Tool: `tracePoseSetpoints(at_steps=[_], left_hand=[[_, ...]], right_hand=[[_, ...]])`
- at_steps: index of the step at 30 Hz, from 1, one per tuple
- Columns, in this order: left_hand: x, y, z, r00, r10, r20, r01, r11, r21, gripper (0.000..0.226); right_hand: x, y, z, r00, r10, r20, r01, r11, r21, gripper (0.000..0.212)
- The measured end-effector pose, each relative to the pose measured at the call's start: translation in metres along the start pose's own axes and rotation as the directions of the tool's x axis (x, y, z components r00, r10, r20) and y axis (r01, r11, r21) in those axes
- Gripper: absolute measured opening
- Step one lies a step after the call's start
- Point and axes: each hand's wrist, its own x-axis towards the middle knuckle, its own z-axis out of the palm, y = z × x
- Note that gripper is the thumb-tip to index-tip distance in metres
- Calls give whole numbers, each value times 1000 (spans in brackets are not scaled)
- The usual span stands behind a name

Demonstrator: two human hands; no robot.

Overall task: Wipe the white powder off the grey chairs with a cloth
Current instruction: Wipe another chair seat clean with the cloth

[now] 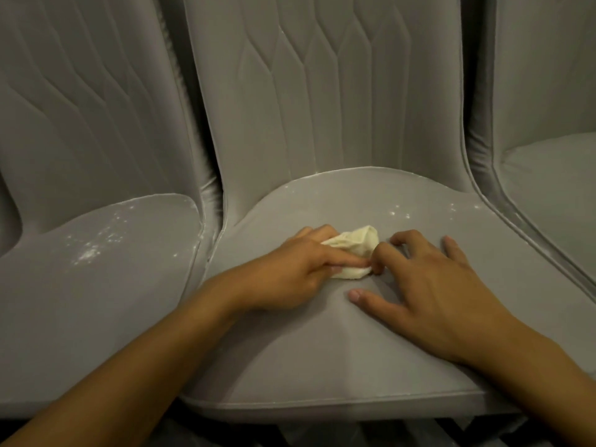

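The left hand (290, 272) grips a crumpled cream cloth (358, 241) on the middle grey padded chair (322, 350). The right hand (432, 285) lies beside it, fingers spread wide, forefinger touching the cloth. Specks of white powder (88, 253) dot the left grey chair (96, 301).

The left hand (287, 269) covers part of the cloth (358, 243), and the right chair (554, 195) runs off the picture's edge.

The left forearm (145, 359) reaches in from the lower left and the right forearm (541, 369) from the lower right. The left hand (290, 269) lies knuckles up, fingers curled round a cloth (361, 241), index finger straight across it. The right hand (432, 285) rests palm down, fingers spread, bent index fingertip touching the cloth's edge
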Motion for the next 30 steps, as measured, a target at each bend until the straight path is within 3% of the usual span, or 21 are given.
tracePoseSetpoints(at_steps=[4, 7, 14, 18, 22, 25, 27, 30], left_hand=[[17, -4, 4, 995, -70, -77, 79, 990, 115, 47], [43, -18, -4, 972, -203, -118, 225, 950, 216, 55], [44, -81, -23, 783, -538, -311, 612, 755, 235, 49], [37, -79, -19, 840, -475, -263, 519, 844, 134, 44], [17, -43, -7, 953, -251, -172, 265, 962, 66, 40], [12, -4, 2, 988, -120, -92, 123, 992, 19, 41], [19, 8, 7, 989, -97, -108, 101, 995, 26, 41], [38, -2, 7, 973, -169, -156, 183, 980, 78, 41]], right_hand=[[2, 0, 2, 1000, 8, -3, -8, 1000, -4, 47], [2, 0, 1, 1000, 9, 12, -9, 1000, -4, 45], [-1, 0, 1, 1000, 3, -8, -3, 1000, 31, 48], [-1, 0, 0, 1000, 0, 5, -1, 999, 33, 45], [0, -2, -1, 1000, -1, 16, 1, 1000, 2, 50], [-1, -3, 0, 1000, -2, 1, 2, 1000, -5, 52], [-1, -2, 1, 1000, -5, -2, 5, 1000, -8, 59], [-1, -1, 0, 1000, -16, 27, 16, 1000, -25, 63]])
